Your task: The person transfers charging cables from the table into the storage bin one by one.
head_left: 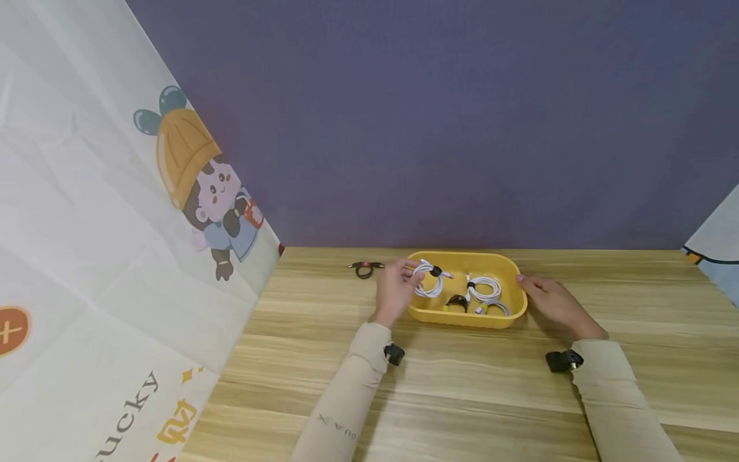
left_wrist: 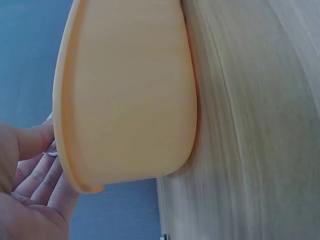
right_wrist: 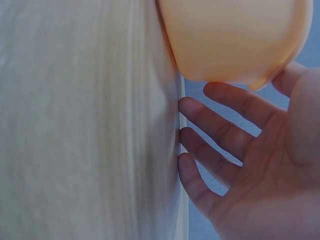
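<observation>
In the head view my left hand [head_left: 396, 287] pinches a coiled white cable [head_left: 428, 282] with a black strap, over the left end of a yellow plastic bin [head_left: 467, 319]. Most of that coil is hidden behind the bin's rim in the left wrist view, where thumb and fingers [left_wrist: 42, 182] meet at it. At the bin's right end my right hand [head_left: 559, 305] holds the wall, thumb at the rim and forefinger against the outside. Its other fingers [right_wrist: 215, 127] are spread, their tips at the tabletop. Inside the bin lie another white cable coil [head_left: 485, 290], a black cable [head_left: 458, 301] and a greyish cable [head_left: 498, 307].
A small black cable [head_left: 364, 269] with a red mark lies on the wooden table [head_left: 462, 385], left of the bin. Behind the table rises a dark blue panel [head_left: 439, 128]. A white printed sheet [head_left: 86, 192] hangs along the left side.
</observation>
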The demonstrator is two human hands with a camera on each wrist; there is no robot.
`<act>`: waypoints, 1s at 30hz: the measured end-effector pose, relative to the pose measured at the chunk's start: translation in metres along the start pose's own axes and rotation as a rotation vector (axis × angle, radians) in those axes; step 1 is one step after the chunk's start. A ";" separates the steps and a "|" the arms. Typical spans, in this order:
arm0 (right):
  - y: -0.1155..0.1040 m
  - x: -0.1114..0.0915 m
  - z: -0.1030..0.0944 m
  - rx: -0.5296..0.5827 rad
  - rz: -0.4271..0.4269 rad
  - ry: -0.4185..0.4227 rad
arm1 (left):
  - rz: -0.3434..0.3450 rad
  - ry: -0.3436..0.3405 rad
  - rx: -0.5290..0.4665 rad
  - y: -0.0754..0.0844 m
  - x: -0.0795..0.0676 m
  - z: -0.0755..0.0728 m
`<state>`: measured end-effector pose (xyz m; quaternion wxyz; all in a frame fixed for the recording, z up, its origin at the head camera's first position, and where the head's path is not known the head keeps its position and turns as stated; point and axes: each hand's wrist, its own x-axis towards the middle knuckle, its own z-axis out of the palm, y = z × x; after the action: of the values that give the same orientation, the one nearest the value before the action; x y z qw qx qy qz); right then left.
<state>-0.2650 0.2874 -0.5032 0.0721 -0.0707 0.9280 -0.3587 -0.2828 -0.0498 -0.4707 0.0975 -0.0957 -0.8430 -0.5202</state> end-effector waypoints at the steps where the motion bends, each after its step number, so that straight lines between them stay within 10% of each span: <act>1: 0.000 0.000 0.000 0.001 0.004 -0.002 | 0.006 -0.006 0.023 0.000 0.000 0.001; 12: 0.000 -0.001 0.000 0.004 0.002 -0.008 | 0.106 -0.047 0.271 0.008 -0.003 0.012; 30: 0.000 0.000 0.000 -0.009 -0.013 0.000 | 0.080 -0.042 0.543 0.011 -0.002 0.029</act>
<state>-0.2651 0.2870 -0.5032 0.0693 -0.0768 0.9291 -0.3551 -0.2800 -0.0191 -0.4750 0.1227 -0.1101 -0.9490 -0.2686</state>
